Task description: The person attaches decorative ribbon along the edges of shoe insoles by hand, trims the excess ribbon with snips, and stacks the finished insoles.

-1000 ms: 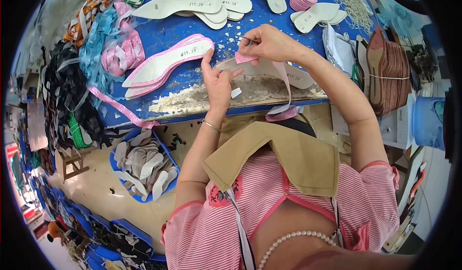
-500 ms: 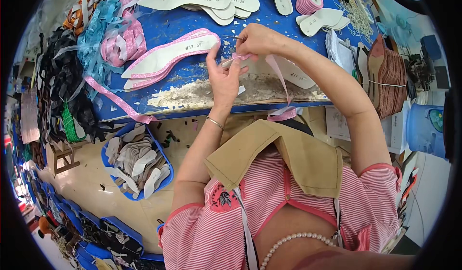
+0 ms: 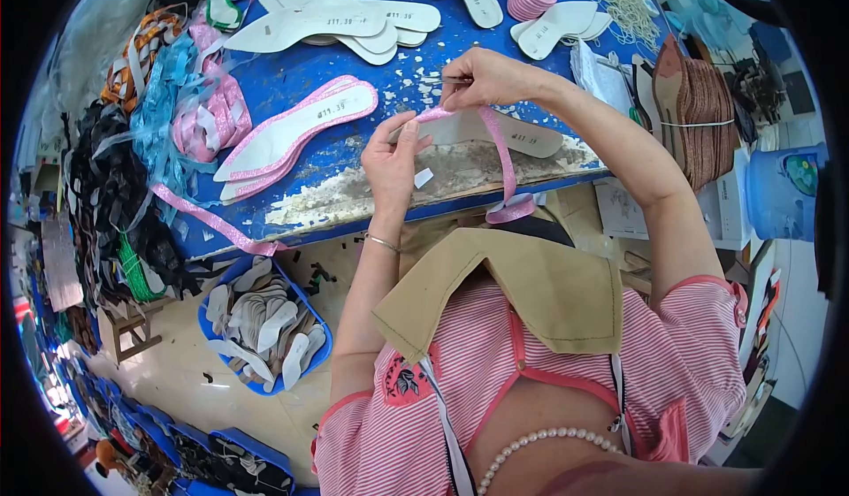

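My left hand (image 3: pixel 389 156) pinches the left end of a pale shoe insole (image 3: pixel 535 140), thumb on top. A pink glitter ribbon (image 3: pixel 502 156) runs along the insole's far edge between my two hands, then hangs over the table edge into a loose curl. My right hand (image 3: pixel 488 79) is closed on this ribbon by thumb and fingertips. A thin dark tool (image 3: pixel 456 80) sticks out leftward from the right fingers; its kind is unclear. Left of my hands lies a small stack of pink-edged insoles (image 3: pixel 301 129).
White insoles (image 3: pixel 332 19) lie in piles at the back of the blue table (image 3: pixel 416 67). Ribbon bundles (image 3: pixel 212 120) crowd its left side. Tied brown insoles (image 3: pixel 699 116) stand at right. A blue basket of insoles (image 3: pixel 265 328) sits on the floor.
My right hand has moved slightly away from the left, and a short stretch of ribbon now spans between them. My left fingers, spread before, have drawn in. The whole view has shifted a little.
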{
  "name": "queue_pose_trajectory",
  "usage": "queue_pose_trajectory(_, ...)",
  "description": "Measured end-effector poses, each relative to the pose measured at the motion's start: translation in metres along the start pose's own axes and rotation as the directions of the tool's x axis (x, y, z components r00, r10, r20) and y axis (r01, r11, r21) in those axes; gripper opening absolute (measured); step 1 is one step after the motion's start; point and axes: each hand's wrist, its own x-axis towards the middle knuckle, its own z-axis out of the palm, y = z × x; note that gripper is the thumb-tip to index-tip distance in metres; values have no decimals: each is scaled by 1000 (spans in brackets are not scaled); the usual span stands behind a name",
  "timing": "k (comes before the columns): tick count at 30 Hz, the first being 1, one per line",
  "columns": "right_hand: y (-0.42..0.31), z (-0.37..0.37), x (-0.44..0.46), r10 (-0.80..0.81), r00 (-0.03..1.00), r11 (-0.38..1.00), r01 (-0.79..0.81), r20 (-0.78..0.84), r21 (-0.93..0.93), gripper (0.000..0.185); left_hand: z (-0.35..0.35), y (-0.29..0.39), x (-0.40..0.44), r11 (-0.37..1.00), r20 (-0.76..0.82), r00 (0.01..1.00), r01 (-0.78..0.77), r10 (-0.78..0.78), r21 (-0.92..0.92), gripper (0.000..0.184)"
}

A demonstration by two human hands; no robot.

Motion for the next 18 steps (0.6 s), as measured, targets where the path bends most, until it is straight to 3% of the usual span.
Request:
queue_pose_trajectory(5, -2, -7, -9, 87, 996, 993, -89, 35, 77, 5, 0, 12, 2, 973, -50, 996, 83, -73, 217, 13)
queue_pose_trajectory(7, -4, 4, -19, 93, 995, 994, -92, -21, 51, 6, -11, 11, 7, 765, 113, 946, -312, 302, 563, 13)
queue_pose_trajectory(9, -6, 11, -25, 92, 992, 996, -90, -84, 27, 6, -15, 13, 13, 307, 397, 739, -616, 544, 726, 13)
queue_pose_trajectory(10, -7, 14, -27, 96, 991, 995, -94, -88, 34, 6, -12, 14, 12, 307, 403, 741, -617, 538, 724, 13)
queue_pose_trajectory(14, -21, 15, -35, 197, 978, 980, -198, -75, -2, 7, 9, 28, 6, 308, 483, 849, -527, 212, 792, 16)
queue_pose_trajectory(18, -14, -11, -46, 112, 992, 988, -106, -53, 111, 5, 3, 26, 1, 292, 531, 812, -582, 242, 759, 17)
